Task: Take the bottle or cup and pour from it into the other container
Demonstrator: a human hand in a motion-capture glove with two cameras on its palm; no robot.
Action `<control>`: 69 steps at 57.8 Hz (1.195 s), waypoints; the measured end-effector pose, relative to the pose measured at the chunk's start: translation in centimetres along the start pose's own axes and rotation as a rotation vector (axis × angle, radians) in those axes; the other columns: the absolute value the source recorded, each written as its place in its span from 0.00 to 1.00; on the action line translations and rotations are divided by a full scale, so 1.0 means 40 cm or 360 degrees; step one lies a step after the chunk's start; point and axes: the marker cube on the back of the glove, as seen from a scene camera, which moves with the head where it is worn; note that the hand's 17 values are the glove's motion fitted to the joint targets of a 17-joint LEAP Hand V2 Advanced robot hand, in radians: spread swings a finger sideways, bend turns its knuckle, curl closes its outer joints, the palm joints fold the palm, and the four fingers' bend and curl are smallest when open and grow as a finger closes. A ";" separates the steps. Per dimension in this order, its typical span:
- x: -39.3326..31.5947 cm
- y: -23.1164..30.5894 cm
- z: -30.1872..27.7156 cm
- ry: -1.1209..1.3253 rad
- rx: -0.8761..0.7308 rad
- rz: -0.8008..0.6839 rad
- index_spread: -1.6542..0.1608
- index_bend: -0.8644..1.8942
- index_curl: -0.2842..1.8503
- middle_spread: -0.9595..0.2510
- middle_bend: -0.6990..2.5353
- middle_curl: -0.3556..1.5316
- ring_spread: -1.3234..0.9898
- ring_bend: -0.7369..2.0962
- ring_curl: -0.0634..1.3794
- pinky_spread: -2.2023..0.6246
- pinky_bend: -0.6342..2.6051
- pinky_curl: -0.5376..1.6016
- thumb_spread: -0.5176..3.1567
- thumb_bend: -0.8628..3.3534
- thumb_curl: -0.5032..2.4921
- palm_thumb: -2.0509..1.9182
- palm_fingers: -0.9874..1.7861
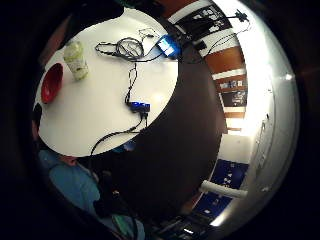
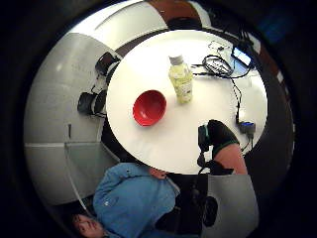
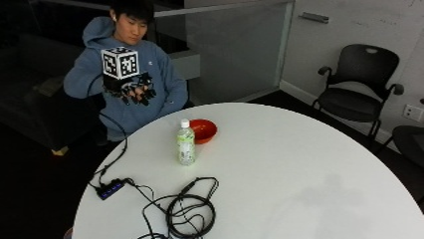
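Gloved right hand (image 3: 136,92) is raised at chest height, fingers loosely curled, nothing held. Bottle (image 3: 185,143) is stood upright on the white table (image 3: 298,164), well below the hand, red bowl (image 3: 202,130) just beyond it.

Bottle (image 1: 76,60) upright on white table (image 1: 95,110), just beside red bowl (image 1: 52,82); cables (image 1: 127,50) nr far edge.
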 end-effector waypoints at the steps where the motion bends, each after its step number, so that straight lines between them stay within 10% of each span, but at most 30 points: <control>1: 0.000 0.000 0.000 -0.0003 0.0000 0.0000 0.81 0.37 0.15 0.80 0.26 0.20 0.60 0.38 0.08 0.82 0.33 0.29 0.24 0.29 0.21 0.66 0.49; 47: 0.099 -0.056 -0.023 -0.0220 -0.0017 0.0098 0.71 0.37 0.25 0.81 0.27 0.31 0.64 0.42 0.21 0.87 0.38 0.36 0.40 0.20 0.29 0.70 0.44; 69: 0.147 -0.156 0.111 -0.0952 0.0058 -0.0044 0.71 0.36 0.25 0.81 0.28 0.33 0.64 0.43 0.24 0.87 0.38 0.37 0.40 0.20 0.29 0.68 0.42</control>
